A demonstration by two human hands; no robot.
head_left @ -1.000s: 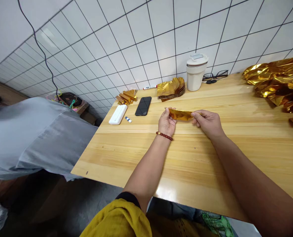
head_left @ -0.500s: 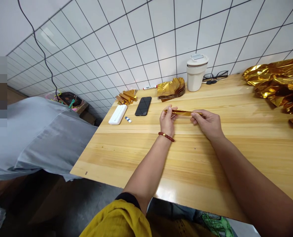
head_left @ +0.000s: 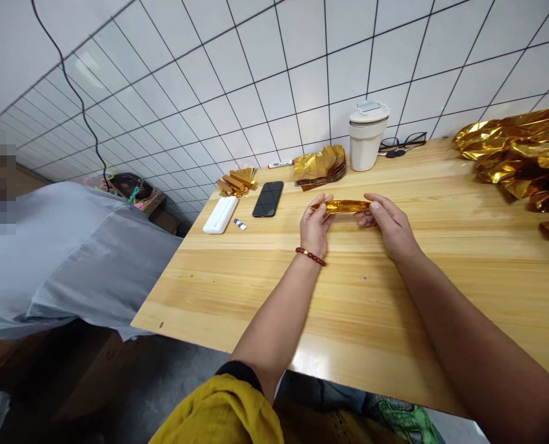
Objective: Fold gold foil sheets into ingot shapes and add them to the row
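Gleaming gold, a foil strip (head_left: 345,206) is pinched right of the phone (head_left: 268,199) by nearly closed fingers of the left hand (head_left: 314,229) and, seemingly, the right hand (head_left: 393,229); left of the phone, foil pieces (head_left: 235,182) are piled.

**Foil strip (head_left: 345,207) between left hand (head_left: 313,231) and right hand (head_left: 395,228)**

Behind it on the bench (head_left: 256,290), a foil stack (head_left: 318,165) is sitting between phone (head_left: 268,199) and cup (head_left: 367,142); glasses (head_left: 416,142) are lying right of the cup, a foil heap (head_left: 519,148) farther right.

Black phone (head_left: 268,199), white marker (head_left: 280,164), cup (head_left: 367,147) — lidded
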